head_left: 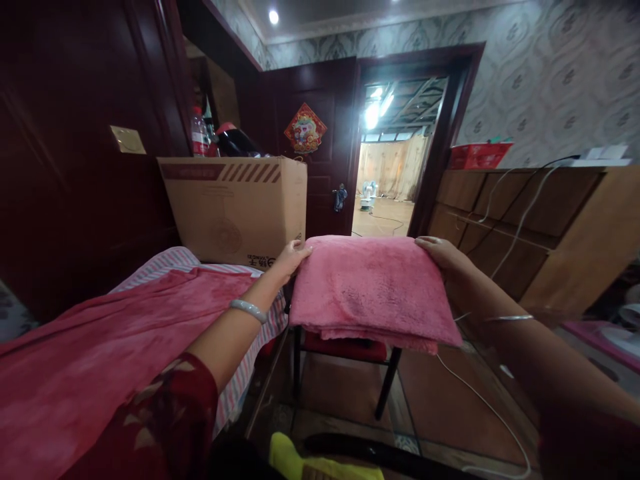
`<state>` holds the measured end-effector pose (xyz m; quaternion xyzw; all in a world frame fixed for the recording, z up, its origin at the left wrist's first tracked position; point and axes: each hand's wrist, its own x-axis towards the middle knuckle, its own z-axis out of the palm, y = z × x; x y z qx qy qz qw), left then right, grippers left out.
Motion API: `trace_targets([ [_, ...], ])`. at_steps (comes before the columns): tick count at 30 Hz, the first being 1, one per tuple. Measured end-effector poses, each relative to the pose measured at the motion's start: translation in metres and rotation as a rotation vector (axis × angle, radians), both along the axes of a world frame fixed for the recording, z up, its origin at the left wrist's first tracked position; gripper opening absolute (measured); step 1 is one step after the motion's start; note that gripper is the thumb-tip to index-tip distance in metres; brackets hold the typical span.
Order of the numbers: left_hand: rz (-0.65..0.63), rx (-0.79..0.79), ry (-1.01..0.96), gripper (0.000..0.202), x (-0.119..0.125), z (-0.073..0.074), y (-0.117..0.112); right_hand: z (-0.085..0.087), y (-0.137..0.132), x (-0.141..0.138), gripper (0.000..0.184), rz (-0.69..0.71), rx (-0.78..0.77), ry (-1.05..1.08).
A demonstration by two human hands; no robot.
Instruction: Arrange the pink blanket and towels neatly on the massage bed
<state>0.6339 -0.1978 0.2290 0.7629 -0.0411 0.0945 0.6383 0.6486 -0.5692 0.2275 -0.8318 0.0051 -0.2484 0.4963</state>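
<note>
A folded pink plush blanket hangs in front of me, held by its two far corners. My left hand pinches the left corner between thumb and fingers. At the right corner, my right hand grips the edge, with its fingertips partly hidden. The blanket's lower layers show along its near edge, above or against a red-seated chair with dark legs; whether they touch I cannot tell. A second pink blanket lies spread on the striped sheet to my left.
A large cardboard box stands at the back left, with a bottle on top. Beyond is a doorway with a fan in the room behind. Wooden drawers carry a red basket at right. White cable trails over the floor.
</note>
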Motion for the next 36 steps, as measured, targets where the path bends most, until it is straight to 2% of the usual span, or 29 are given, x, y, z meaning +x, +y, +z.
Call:
trace_targets([
  [4, -0.047, 0.025, 0.018, 0.068, -0.013, -0.009, 0.013, 0.021, 0.017, -0.023, 0.043, -0.182, -0.282, 0.087],
  [6, -0.044, 0.054, 0.033, 0.068, -0.023, -0.019, 0.025, 0.031, 0.035, -0.044, 0.049, -0.191, -0.426, 0.027],
  [8, -0.014, 0.102, 0.043, 0.065, -0.037, -0.035, 0.042, 0.036, 0.06, -0.07, 0.05, -0.137, -0.541, -0.187],
  [10, 0.041, 0.166, 0.052, 0.058, -0.057, -0.056, 0.062, 0.03, 0.09, -0.098, 0.048, -0.072, -0.584, -0.486],
  [12, 0.115, 0.241, 0.065, 0.052, -0.082, -0.08, 0.084, 0.012, 0.123, -0.124, 0.044, 0.076, -0.568, -0.646],
  [14, 0.198, 0.322, 0.082, 0.049, -0.111, -0.104, 0.11, -0.019, 0.159, -0.145, 0.037, 0.4, -0.534, -0.666],
  [17, 0.31, 0.454, 0.105, 0.049, -0.168, -0.135, 0.152, -0.079, 0.218, -0.167, 0.032, 0.973, -0.614, -0.48],
  [19, 0.38, 0.552, 0.129, 0.048, -0.215, -0.148, 0.183, -0.117, 0.257, -0.178, 0.033, 1.196, -0.641, -0.347],
  [21, 0.461, 0.65, 0.179, 0.048, -0.268, -0.155, 0.213, -0.144, 0.296, -0.185, 0.033, 1.337, -0.62, -0.247],
  [23, 0.553, 0.736, 0.253, 0.049, -0.324, -0.158, 0.242, -0.161, 0.333, -0.19, 0.034, 1.431, -0.567, -0.21],
  [26, 0.715, 0.839, 0.378, 0.051, -0.412, -0.161, 0.275, -0.174, 0.386, -0.195, 0.035, 1.506, -0.477, -0.212],
  [30, 0.946, 1.074, 0.649, 0.054, -0.52, -0.173, 0.297, -0.191, 0.452, -0.2, 0.035, 1.503, -0.396, -0.27],
  [33, 1.091, 1.069, 0.837, 0.058, -0.576, -0.189, 0.295, -0.21, 0.49, -0.205, 0.037, 1.494, -0.393, -0.334],
  [36, 1.159, 1.011, 0.895, 0.058, -0.604, -0.202, 0.284, -0.232, 0.514, -0.207, 0.042, 1.499, -0.434, -0.41],
])
